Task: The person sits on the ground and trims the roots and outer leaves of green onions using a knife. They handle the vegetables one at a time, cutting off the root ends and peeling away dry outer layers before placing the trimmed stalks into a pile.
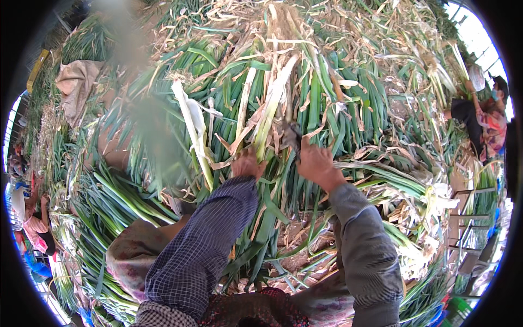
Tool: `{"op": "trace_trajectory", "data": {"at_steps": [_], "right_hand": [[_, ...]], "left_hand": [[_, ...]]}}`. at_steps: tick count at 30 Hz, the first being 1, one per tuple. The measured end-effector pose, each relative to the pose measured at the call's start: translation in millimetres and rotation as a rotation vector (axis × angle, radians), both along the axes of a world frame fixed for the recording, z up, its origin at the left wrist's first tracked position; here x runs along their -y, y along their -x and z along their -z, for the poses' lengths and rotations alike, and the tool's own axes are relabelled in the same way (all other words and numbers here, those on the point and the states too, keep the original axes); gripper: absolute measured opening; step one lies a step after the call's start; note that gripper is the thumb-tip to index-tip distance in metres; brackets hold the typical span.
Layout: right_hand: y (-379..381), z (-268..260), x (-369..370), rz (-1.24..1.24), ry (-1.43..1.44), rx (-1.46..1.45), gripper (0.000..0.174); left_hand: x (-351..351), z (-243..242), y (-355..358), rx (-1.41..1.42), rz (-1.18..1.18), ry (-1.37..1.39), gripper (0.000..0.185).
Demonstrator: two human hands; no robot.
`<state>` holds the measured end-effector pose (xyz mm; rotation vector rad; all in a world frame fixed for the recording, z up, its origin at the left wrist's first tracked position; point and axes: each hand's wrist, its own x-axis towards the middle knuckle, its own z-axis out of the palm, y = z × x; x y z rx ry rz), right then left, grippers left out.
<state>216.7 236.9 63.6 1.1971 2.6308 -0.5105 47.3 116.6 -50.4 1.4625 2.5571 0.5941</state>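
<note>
My left hand [247,164] is closed around the green part of a long green onion [273,104], whose pale shaft points away from me towards the pile. Just to the right, my right hand [316,164] grips a dark, blurred hand tool [292,135], perhaps a knife; its blade end lies close beside the onion. Another onion with a white shaft and bushy roots, a peeled onion [190,118], slants on the leaves left of my left hand. Under both hands spread green leaves [269,204] and dry brown husks.
A large heap of unpeeled green onions [359,102] fills the space ahead. More bundled onions [130,200] lie by my left knee, peeled ones [412,253] at my right. A burlap sack [77,88] rests far left. People [488,118] work at the right and left edges.
</note>
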Motion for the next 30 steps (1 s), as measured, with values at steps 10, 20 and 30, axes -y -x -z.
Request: {"op": "trace_trajectory", "data": {"at_steps": [10,20,30], "right_hand": [[53,-14,-81,0.169,0.048,-0.027,0.059],[-26,2,89,-0.036,0.089,0.047,0.063],[-101,-20,235,-0.228,0.186,-0.070,0.071]], "left_hand": [[44,7,-8,0.345,-0.070,0.259,0.064],[170,5,-15,0.515,-0.183,0.176,0.071],[169,-13,-10,0.826,-0.098,0.117,0.072]]}}
